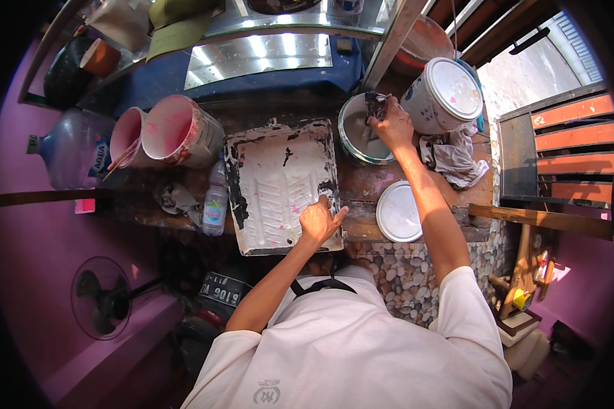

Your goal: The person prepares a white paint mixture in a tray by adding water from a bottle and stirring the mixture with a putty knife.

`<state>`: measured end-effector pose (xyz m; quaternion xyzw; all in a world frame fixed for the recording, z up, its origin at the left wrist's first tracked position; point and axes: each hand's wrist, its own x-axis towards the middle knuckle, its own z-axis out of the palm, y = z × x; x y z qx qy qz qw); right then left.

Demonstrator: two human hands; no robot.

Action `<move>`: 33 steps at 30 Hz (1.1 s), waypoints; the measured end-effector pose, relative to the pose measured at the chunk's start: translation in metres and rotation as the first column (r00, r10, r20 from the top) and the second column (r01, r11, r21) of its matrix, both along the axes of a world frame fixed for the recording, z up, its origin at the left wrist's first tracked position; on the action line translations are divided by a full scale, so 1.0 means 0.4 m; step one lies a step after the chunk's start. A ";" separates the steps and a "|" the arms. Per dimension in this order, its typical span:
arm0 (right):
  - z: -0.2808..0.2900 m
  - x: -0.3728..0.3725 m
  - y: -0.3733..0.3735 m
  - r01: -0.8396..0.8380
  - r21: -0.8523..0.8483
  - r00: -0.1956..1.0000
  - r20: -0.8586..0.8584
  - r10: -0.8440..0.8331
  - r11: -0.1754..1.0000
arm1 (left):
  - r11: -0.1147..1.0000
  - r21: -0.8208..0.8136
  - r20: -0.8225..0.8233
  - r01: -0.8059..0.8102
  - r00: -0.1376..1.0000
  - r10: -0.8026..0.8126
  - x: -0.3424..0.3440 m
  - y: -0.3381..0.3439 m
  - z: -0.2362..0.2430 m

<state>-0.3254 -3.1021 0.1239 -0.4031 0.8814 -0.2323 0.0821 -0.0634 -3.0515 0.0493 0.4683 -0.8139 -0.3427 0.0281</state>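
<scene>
A white, ribbed paint tray (pixel 273 184) with dark chipped edges lies on the wooden table in front of me. At its lower right side is my left hand (pixel 318 219), its fingers curled inside the rim and its thumb over the edge, apparently gripping the tray. Farther right stands an open paint bucket (pixel 352 146) with pale paint inside. My right hand (pixel 393 127) is over its rim, closed on a dark, paint-smeared object (pixel 376 106) whose kind I cannot make out. A round white lid (pixel 399 212) lies beneath my right forearm.
A closed white bucket (pixel 445 95) and a crumpled grey cloth (pixel 455 158) are to the right. Two pink-stained buckets (pixel 182 133), a large water jug (pixel 71 150) and a small water bottle (pixel 215 198) stand left. A fan (pixel 102 298) is at lower left; a glass display case (pixel 266 61) is behind.
</scene>
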 end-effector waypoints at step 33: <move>0.026 -0.045 0.064 -0.166 0.100 0.904 -0.382 0.192 0.981 | 0.988 -0.109 0.061 -0.113 0.991 0.120 -0.082 0.035 -0.045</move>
